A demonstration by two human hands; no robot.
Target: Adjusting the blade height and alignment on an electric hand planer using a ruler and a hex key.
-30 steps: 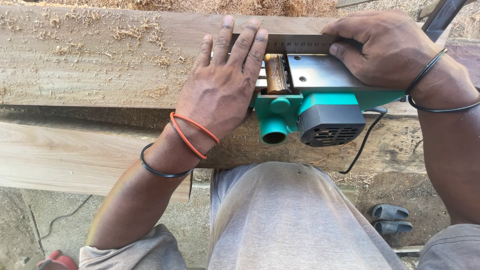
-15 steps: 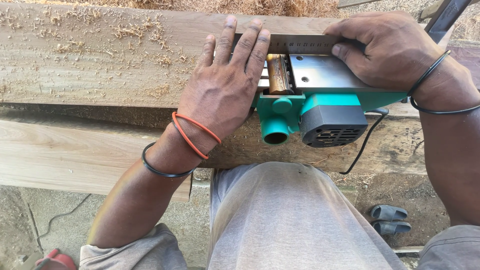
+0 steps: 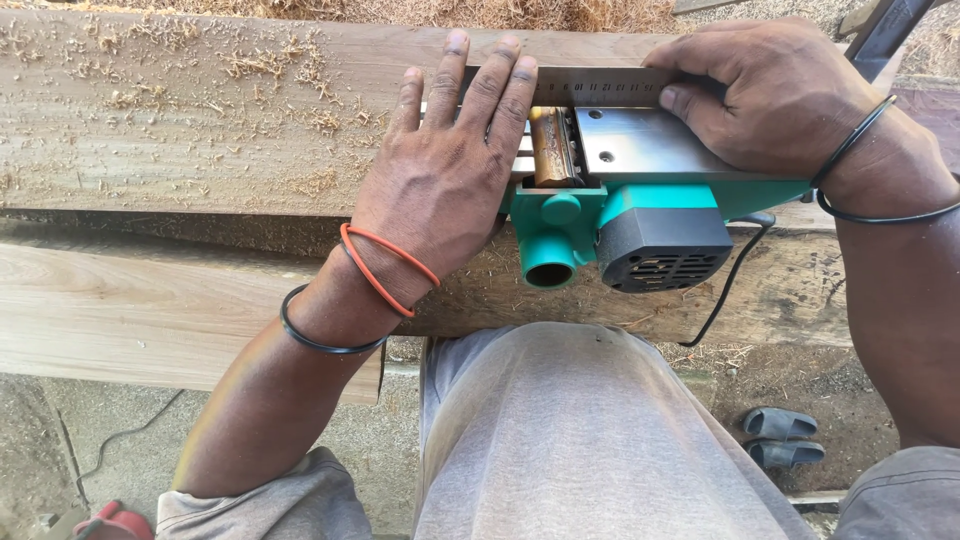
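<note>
The electric planer (image 3: 625, 200) lies upturned on the near edge of the thick beam (image 3: 200, 120), its sole plate facing up. The left hand (image 3: 440, 190) rests flat on the planer's left end, fingers (image 3: 480, 90) reaching across onto the beam behind it. The right hand (image 3: 780, 95) lies on the planer's right end, over the metal ruler (image 3: 590, 85) that sits along the planer's far side. Wood shavings (image 3: 270, 70) lie on the beam, left of the planer. A lower plank (image 3: 130, 310) lies left of and below the planer. The cord (image 3: 735, 275) hangs from the planer's right side. A pair of sandals (image 3: 785, 438) sits on the ground (image 3: 860, 400) below and right of the planer.

Left hand (image 3: 440, 190) edged slightly right over planer (image 3: 630, 215).
</note>
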